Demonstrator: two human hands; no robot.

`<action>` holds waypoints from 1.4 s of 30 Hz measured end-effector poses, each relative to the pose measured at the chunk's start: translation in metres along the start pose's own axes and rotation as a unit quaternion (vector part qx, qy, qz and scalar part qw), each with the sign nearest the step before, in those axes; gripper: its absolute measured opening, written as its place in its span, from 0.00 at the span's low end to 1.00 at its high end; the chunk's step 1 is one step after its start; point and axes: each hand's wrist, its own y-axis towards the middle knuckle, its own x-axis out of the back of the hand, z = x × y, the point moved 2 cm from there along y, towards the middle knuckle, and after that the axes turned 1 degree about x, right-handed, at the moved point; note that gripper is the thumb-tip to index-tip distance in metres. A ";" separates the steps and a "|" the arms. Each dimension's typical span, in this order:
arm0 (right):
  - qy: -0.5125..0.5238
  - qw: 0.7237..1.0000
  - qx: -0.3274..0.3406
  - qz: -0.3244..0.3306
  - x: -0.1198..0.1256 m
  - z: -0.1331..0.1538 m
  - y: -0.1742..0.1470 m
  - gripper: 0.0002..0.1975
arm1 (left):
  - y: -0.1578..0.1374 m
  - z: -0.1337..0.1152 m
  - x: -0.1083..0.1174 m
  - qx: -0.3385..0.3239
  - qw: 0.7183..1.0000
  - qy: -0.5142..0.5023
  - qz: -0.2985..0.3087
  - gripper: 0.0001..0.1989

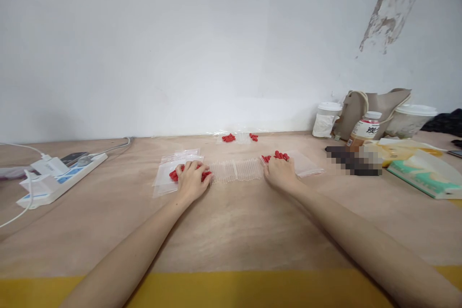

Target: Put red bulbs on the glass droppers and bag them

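Observation:
A row of thin clear tubes point(236, 170) lies side by side on the wooden table between my hands. At the row's left end, my left hand point(192, 180) rests palm down, fingers spread over a pile of small red pieces point(174, 174) on clear plastic bags point(162, 180). My right hand point(282, 173) is at the right end, its fingers bent and close together beside more red pieces point(281, 155). Its fingertips are partly hidden, so I cannot make out what they grip. Another clear plastic bag point(308, 166) lies just right of that hand.
Near the wall are more red pieces point(228, 138) on clear plastic. A power strip point(77, 173) with chargers and cables lies left. On the right stand a lidded cup point(327, 120), a bottle point(365, 130), a bag point(377, 106), a tub point(411, 120) and a tissue pack point(428, 173).

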 end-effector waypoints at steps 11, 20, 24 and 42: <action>-0.008 0.978 0.106 -0.182 -0.006 -0.006 -0.042 0.11 | 0.002 0.002 -0.014 0.028 0.998 -0.051 0.001 0.08; 0.083 0.979 0.137 -0.127 -0.005 -0.005 -0.042 0.07 | 0.000 0.008 -0.009 -0.020 0.973 -0.225 -0.039 0.08; 0.155 0.971 0.152 -0.103 -0.006 -0.005 -0.042 0.08 | -0.003 -0.004 0.002 -0.028 0.966 -0.249 -0.060 0.08; 0.284 0.920 0.253 -0.099 -0.002 0.018 -0.055 0.10 | -0.021 -0.057 -0.008 -0.074 0.946 -0.309 0.064 0.10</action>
